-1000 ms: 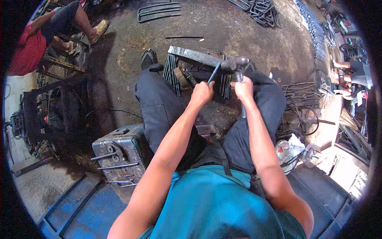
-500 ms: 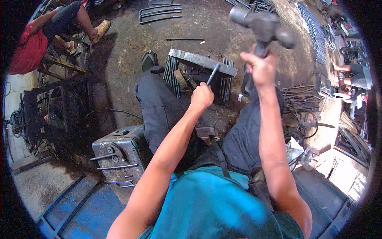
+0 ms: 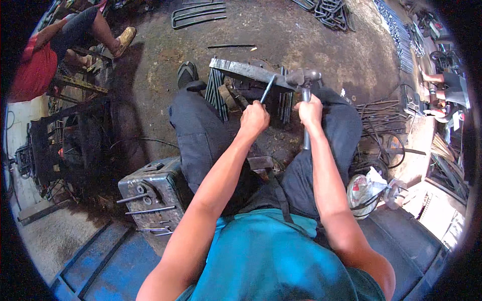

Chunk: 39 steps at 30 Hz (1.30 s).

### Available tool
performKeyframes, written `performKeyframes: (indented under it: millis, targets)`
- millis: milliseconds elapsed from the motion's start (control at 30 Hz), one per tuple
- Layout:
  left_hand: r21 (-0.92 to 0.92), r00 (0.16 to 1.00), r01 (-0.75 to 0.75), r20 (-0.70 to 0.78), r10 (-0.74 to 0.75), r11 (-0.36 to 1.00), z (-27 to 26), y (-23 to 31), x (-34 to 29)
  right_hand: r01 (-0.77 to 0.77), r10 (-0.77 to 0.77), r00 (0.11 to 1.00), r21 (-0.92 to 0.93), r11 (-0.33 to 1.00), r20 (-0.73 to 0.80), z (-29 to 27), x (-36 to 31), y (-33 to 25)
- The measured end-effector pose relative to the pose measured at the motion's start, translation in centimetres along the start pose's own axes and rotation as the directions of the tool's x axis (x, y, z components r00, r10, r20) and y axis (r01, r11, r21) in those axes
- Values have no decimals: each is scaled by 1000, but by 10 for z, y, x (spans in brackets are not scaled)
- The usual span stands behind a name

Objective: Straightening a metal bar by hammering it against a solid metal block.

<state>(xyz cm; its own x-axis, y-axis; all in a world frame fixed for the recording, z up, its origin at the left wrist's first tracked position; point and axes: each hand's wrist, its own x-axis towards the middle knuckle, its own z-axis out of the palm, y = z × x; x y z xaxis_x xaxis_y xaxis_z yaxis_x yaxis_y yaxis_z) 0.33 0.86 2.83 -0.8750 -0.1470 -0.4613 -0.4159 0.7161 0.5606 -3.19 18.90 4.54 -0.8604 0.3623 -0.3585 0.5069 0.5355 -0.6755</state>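
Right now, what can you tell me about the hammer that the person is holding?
The hammer has a dull grey metal head and a long, straight, dark handle that also looks like metal. The right hand grips the handle just below the head, and the rest of the handle points back toward the person's lap. The head is down at the top end of the thin rod held by the left hand, over the flat steel bar.

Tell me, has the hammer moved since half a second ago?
Yes. The hammer in the right hand has come down from high above the metal bar to its right end, beside the rod held by the left hand.
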Motion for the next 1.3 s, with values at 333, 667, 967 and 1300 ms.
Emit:
performKeyframes:
  millis: [333,667,967,1300]
  targets:
    - [-112,995,-86,42,91,990,10,-12,6,-100,81,990,165,981,118,-8,3,-18]
    - [-131,995,-44,78,55,990,0,-8,9,392,-517,855,705,592,-41,-95,-58,-177]
    - [-125,990,-62,118,77,990,0,-9,6,286,-291,956,-261,922,21,-5,-10,-34]
    - [-257,992,-63,86,88,964,-3,-18,14,165,-168,984,-57,985,-52,7,-20,-9]
